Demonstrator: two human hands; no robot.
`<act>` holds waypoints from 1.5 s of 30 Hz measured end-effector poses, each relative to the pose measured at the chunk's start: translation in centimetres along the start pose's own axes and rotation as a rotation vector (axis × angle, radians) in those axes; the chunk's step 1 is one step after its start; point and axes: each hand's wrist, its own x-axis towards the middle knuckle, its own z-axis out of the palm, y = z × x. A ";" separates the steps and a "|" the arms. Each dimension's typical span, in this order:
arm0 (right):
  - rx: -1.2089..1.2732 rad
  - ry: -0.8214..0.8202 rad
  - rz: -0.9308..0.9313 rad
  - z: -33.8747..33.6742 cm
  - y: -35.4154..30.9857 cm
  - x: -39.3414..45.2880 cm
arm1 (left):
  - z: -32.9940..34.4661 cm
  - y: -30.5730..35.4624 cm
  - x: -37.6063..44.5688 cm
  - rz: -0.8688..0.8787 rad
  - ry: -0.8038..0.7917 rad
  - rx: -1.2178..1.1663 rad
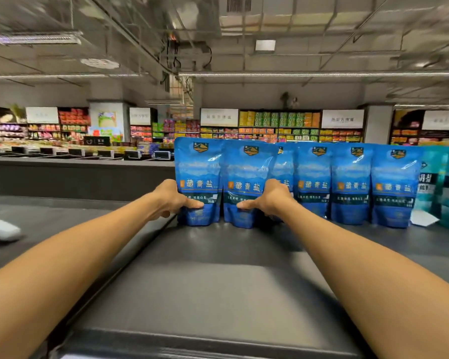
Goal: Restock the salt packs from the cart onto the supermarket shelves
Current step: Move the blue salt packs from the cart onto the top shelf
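Both my arms reach straight out. My left hand (pixel 170 198) grips the leftmost salt pack (pixel 198 177); my right hand (pixel 268 199) grips the next pack (pixel 246 177), both upright on the grey shelf (pixel 205 281).

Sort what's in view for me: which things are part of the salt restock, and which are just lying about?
Part of the job:
- left hand gripping the leftmost blue pack
- right hand gripping the second blue pack
- the standing blue row
- the grey shelf top

Lying about:
- teal packs
- white card
- white object at left edge
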 end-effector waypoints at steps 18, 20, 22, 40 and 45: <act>0.139 0.080 0.000 1.8 -0.6 -0.4 | 0.3 0.3 0.2 -0.050 0.002 -0.013; 0.130 0.099 0.000 2.3 -0.8 -0.3 | 0.3 0.2 0.3 -0.062 0.006 -0.008; 0.133 0.110 0.000 2.7 -0.8 -0.2 | 0.4 0.1 0.5 -0.071 0.005 -0.005; -0.029 0.101 -0.043 -2.0 0.3 -3.7 | -0.7 2.4 -3.7 0.099 0.187 0.120; 0.185 0.144 -0.104 -6.9 2.5 -7.3 | 1.9 6.7 -8.3 0.235 0.144 -0.039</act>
